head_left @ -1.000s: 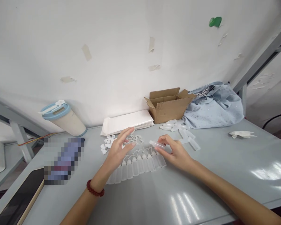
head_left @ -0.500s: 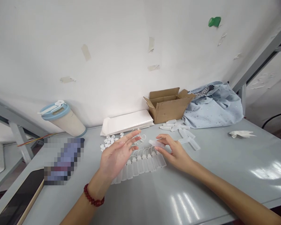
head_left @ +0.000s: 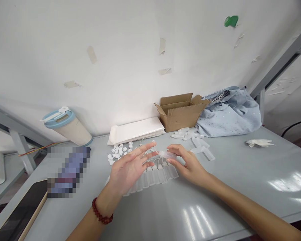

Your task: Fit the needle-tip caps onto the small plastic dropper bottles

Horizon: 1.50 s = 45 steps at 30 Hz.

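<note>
My right hand (head_left: 188, 164) pinches a small translucent plastic bottle (head_left: 169, 155) between thumb and fingers, its mouth pointing left. A white cap (head_left: 162, 153) sits at the bottle's mouth, with a thin white strap looping up from it. My left hand (head_left: 127, 169) is palm up with its fingers stretched and apart. Its index fingertip is beside the strap, and another fingertip reaches the cap; whether it presses on it I cannot tell. Below both hands lies a row of similar bottles (head_left: 154, 175) with looped straps, partly hidden by my left hand.
Loose white caps (head_left: 119, 150) lie behind my left hand. More bottles (head_left: 203, 147) lie right of the white packets (head_left: 137, 130), before a cardboard box (head_left: 184, 115) and a blue cloth bag (head_left: 230, 113). At left are a tumbler (head_left: 70, 129), a phone (head_left: 20, 211) and a blurred item (head_left: 70, 170).
My left hand has moved slightly right, bringing its fingertips to the bottle's mouth. The white cap now sits at that mouth. My right hand has stayed almost still.
</note>
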Each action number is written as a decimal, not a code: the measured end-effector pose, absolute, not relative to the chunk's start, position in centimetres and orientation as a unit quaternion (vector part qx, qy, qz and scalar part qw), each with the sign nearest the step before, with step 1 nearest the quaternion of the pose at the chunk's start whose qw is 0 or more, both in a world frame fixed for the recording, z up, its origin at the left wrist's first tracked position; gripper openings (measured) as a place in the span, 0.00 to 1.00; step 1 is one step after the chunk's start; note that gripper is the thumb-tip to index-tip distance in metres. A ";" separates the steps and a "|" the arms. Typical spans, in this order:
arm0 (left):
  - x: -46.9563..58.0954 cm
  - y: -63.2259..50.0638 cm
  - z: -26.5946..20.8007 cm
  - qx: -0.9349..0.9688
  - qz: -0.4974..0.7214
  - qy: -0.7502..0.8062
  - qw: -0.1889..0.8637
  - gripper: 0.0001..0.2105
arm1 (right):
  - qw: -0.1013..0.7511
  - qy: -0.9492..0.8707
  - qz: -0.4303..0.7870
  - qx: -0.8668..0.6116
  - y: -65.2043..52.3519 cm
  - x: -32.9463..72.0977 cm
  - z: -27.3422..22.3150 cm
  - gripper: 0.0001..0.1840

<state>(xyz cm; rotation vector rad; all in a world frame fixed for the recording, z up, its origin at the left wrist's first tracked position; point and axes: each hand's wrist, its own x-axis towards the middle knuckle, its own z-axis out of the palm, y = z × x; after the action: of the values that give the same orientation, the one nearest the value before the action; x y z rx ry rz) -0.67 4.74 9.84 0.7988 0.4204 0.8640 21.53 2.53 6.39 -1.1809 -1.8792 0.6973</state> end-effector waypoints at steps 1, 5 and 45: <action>-0.6 4.7 9.8 0.375 0.403 0.196 0.811 0.22 | 0.396 -0.746 0.271 -0.462 2.5 21.5 6.4 0.14; -0.4 4.6 9.6 0.401 0.398 0.200 0.801 0.21 | 0.402 -0.774 0.232 -0.430 2.5 21.4 6.1 0.16; 2.0 2.5 8.2 0.608 0.418 0.433 0.518 0.08 | 0.348 -0.839 0.191 -0.372 1.1 20.5 5.8 0.18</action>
<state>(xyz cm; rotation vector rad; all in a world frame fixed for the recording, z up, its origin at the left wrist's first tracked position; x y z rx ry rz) 2.04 2.55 8.21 1.4604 1.0386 1.0026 20.46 1.07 5.82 -0.9634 -2.1755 0.4955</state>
